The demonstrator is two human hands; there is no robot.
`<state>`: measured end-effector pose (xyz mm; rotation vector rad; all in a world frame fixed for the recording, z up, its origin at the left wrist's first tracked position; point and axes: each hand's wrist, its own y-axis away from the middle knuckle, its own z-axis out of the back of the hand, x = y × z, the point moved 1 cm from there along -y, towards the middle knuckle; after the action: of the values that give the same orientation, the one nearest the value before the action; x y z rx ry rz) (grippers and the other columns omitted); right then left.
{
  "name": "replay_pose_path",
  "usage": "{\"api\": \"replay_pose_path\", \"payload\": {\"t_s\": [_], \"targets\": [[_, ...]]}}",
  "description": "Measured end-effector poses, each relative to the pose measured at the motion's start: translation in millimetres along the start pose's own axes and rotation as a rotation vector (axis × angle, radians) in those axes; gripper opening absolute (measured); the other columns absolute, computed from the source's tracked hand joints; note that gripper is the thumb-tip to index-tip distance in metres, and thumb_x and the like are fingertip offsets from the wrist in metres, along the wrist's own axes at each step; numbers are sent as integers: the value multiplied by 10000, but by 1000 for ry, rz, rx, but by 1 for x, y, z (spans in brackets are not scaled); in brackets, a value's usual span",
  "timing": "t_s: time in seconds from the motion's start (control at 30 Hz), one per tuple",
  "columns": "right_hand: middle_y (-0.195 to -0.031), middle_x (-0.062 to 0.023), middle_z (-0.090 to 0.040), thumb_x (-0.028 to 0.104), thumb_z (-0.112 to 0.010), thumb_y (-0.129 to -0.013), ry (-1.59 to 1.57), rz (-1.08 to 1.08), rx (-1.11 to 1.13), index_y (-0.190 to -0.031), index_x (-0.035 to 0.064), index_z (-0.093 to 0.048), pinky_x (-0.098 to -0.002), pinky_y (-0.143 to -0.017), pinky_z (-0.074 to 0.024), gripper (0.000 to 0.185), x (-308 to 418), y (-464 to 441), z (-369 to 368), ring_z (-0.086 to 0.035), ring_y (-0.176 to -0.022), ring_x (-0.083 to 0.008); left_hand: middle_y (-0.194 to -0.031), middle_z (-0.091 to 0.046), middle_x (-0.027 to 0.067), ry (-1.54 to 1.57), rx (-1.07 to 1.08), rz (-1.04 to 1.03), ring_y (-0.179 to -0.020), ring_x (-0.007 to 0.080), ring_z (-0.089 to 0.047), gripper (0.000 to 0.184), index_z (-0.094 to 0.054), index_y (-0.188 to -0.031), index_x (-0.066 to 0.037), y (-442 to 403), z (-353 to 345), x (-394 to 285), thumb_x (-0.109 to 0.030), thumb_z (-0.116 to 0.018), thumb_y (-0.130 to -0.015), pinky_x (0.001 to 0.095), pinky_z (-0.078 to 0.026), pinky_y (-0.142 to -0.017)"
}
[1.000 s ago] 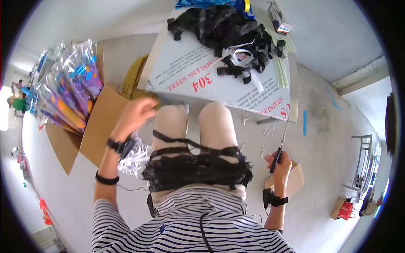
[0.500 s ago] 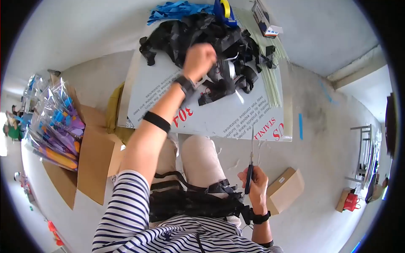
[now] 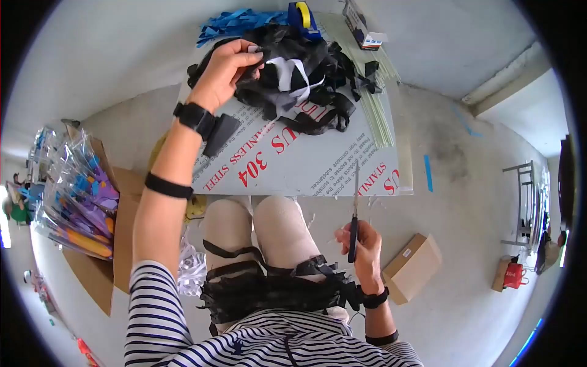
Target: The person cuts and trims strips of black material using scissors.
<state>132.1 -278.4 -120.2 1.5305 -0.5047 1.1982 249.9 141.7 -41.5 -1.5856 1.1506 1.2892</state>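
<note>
"Left hand (image 3: 223,73) first: how are its fingers set, there in the upper left of centre?"

"Thumb and fingertips are brought together on what seems to be a piece of black strip (image 3: 257,63), over the black pile (image 3: 284,40) at the upper middle of the frame. Which strip is pinched cannot be told against so much dark material."

"And the right hand (image 3: 368,248)?"

"It is wrapped around the handles of the scissors (image 3: 353,238), right of centre, with the slim metal blades pointed towards the top of the frame."

"How might the strip be expected to handle?"

"Light and limp, judging by its folds. It is probably best taken near a free end, as snagging seems likely where loops are crossed. A faint sheen is seen, so some slipping may be felt. The scissors are judged rigid, and best gripped by the handles."

"Which other textures are shown?"

"A flat white strip (image 3: 287,70) is looped among the black. Ragged-edged black strips (image 3: 269,293) are bunched across the lap, lower middle. Blue strips (image 3: 244,24) are heaped at the top. Thin, straight, pale rods (image 3: 379,116) are laid along the right of the worktop (image 3: 293,174), whose smooth grey face is printed with red lettering."
</note>
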Motion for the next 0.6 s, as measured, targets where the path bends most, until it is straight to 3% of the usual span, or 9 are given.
{"api": "replay_pose_path", "payload": {"t_s": [0.03, 0.13, 0.2, 0.23, 0.3, 0.33, 0.47, 0.57, 0.6], "targets": [[-750, -49, -654, 195, -742, -879, -39, 39, -19, -909, -12, -637, -222, -528, -428, 234, 1, 1, 1, -555, -577, -81, -834, -651, 6, 44, -18, 8, -737, 95, -622, 103, -676, -952, -46, 11, -11, 2, -105, -723, -883, 225, -518, -654], [-746, -51, -653, 176, -746, -856, -91, 96, -57, -897, -7, -637, -224, -526, -428, 217, 13, 6, 3, -550, -570, -81, -936, -709, 29, -304, 62, 117, -867, 101, -659, 243, -705, -1099, -36, 24, -33, 20, -119, -744, -875, 263, -526, -800], [-744, -53, -654, 177, -744, -854, -64, 103, -60, -892, -5, -639, -224, -526, -430, 213, 19, 13, 4, -550, -569, -83, -1009, -704, 31, -40, -11, 152, -918, 114, -660, 357, -661, -1229, -44, 33, -40, 26, -95, -725, -881, 272, -521, -805], [-744, -53, -654, 177, -744, -854, -65, 110, -64, -892, -5, -639, -224, -526, -430, 213, 18, 16, 5, -550, -569, -83, -1055, -668, 22, -101, 42, 88, -938, 90, -624, 465, -593, -1369, -94, 36, -42, 22, -84, -677, -912, 252, -519, -799], [-750, -60, -657, 189, -749, -853, -92, 139, -55, -891, -5, -641, -225, -530, -437, 226, 15, 23, 7, -554, -567, -89, -1081, -678, 41, -9, 79, 75, -952, 115, -634, 517, -559, -1416, -112, 40, -46, 13, -67, -674, -915, 276, -522, -826], [-750, -60, -657, 189, -749, -853, -87, 151, -55, -891, -5, -641, -225, -530, -437, 226, 15, 27, 9, -554, -567, -89, -1097, -705, 76, 105, 89, 52, -938, 141, -647, 467, -588, -1372, -88, 41, -51, 6, -23, -654, -914, 327, -535, -846], [-778, -65, -672, 176, -756, -850, -111, 158, -59, -902, -6, -646, -228, -536, -448, 219, 17, 41, 9, -571, -583, -94, -1057, -706, 72, 454, 135, -158, -934, 150, -652, 389, -616, -1313, -74, 38, -42, -26, -10, -642, -930, 330, -534, -864], [-821, -81, -695, 148, -757, -843, -134, 247, -75, -915, -7, -646, -238, -553, -465, 204, 32, 42, 8, -586, -603, -102, -969, -687, 4, -118, 223, -44, -921, 97, -650, 324, -648, -1253, -54, 79, -88, -55, -62, -643, -929, 255, -522, -868], [-849, -91, -708, 131, -757, -838, -130, 303, -102, -923, -8, -644, -246, -567, -476, 198, 40, 40, 8, -594, -617, -108, -950, -689, 9, -181, 336, -143, -891, 91, -654, 290, -668, -1212, -38, 85, -98, -51, -57, -657, -922, 222, -517, -855]]}}
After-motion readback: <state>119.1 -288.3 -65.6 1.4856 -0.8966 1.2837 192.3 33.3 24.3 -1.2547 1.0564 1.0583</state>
